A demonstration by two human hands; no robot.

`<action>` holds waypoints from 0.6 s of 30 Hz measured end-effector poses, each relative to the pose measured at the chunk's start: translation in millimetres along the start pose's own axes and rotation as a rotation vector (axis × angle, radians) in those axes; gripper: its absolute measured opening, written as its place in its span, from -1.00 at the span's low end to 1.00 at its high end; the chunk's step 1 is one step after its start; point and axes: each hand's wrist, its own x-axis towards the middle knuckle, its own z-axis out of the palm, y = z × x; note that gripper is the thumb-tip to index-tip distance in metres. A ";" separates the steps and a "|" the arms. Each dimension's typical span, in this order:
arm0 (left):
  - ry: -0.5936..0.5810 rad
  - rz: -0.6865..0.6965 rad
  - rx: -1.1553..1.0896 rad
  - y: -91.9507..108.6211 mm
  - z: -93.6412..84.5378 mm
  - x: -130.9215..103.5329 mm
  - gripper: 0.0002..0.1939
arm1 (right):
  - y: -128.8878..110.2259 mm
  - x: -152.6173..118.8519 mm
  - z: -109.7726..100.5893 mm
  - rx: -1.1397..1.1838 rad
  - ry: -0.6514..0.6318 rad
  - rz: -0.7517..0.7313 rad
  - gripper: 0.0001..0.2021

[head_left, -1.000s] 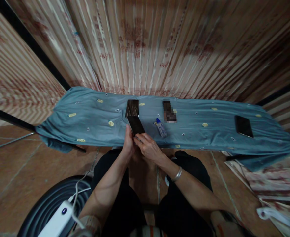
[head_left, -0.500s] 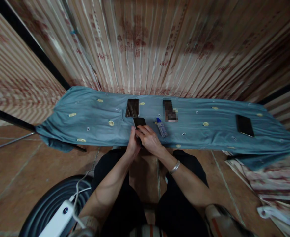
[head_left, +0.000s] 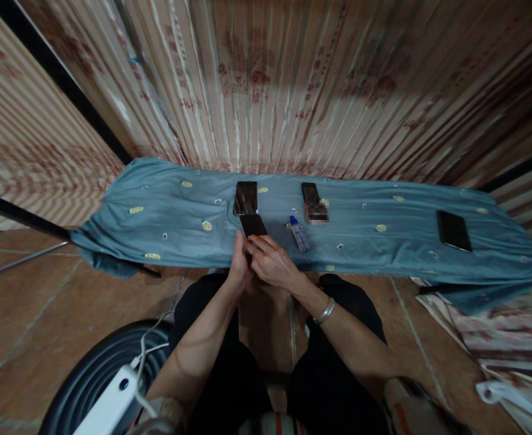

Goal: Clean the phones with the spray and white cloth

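A dark smartphone [head_left: 252, 224] is held at the near edge of the cloth-covered table, tilted slightly with its top pointing away. My left hand [head_left: 240, 260] is closed around its lower left side. My right hand [head_left: 273, 261] has its fingers bent over the lower right part of the phone, hiding that end. Just beyond the held phone lies a black tablet-like device [head_left: 246, 198] with a shiny screen. Right of my right hand is a small clear bottle [head_left: 301, 237] with a blue cap, lying on the cloth.
A dark, partly pixelated device [head_left: 310, 193] lies farther back on the blue-green cloth [head_left: 179, 223]. Another black device [head_left: 454, 231] is at the right. Curtains [head_left: 266, 90] hang behind the table. By my left leg, a white power bank [head_left: 109, 402] with a cable sits over a black ribbed round object [head_left: 84, 368].
My right hand's fingers have slid down and off the phone's screen toward its lower right edge, so more of the screen shows. The phone has turned slightly, its top going left.
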 end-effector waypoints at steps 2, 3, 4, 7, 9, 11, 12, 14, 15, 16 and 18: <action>-0.013 0.001 0.015 4.6 -1.6 0.5 -0.55 | -2.3 -4.0 2.6 0.020 0.009 -0.005 -0.64; -0.018 -0.010 0.014 6.4 -1.4 0.1 -0.55 | -2.6 -5.8 4.2 0.025 0.013 -0.003 -0.65; -0.018 -0.025 0.007 7.7 -0.5 -0.6 -0.54 | -2.5 -7.3 5.8 0.029 0.017 -0.001 -0.65; 0.011 -0.055 -0.024 9.0 5.0 -3.9 -0.52 | -0.8 -9.6 8.7 0.028 0.030 0.004 -0.66; 0.028 -0.067 -0.046 8.2 9.9 -6.6 -0.50 | 1.1 -9.2 8.3 0.015 0.039 0.018 -0.66; 0.035 -0.091 -0.061 7.1 14.9 -9.7 -0.48 | 3.6 -7.6 6.6 -0.002 0.042 0.041 -0.65; 0.040 -0.111 -0.068 6.8 17.4 -11.4 -0.48 | 4.9 -6.6 5.5 -0.010 0.039 0.053 -0.65; 0.052 -0.148 -0.080 6.9 22.2 -14.8 -0.47 | 7.3 -4.4 3.6 -0.028 0.032 0.076 -0.64; 0.059 -0.164 -0.086 7.3 24.5 -16.4 -0.46 | 8.3 -3.3 3.0 -0.035 0.029 0.083 -0.65; 0.064 -0.177 -0.091 7.9 26.5 -17.8 -0.46 | 9.0 -2.3 2.6 -0.043 0.028 0.088 -0.65; 0.059 -0.185 -0.101 8.9 29.2 -19.5 -0.46 | 10.0 -0.4 2.7 -0.056 0.030 0.093 -0.67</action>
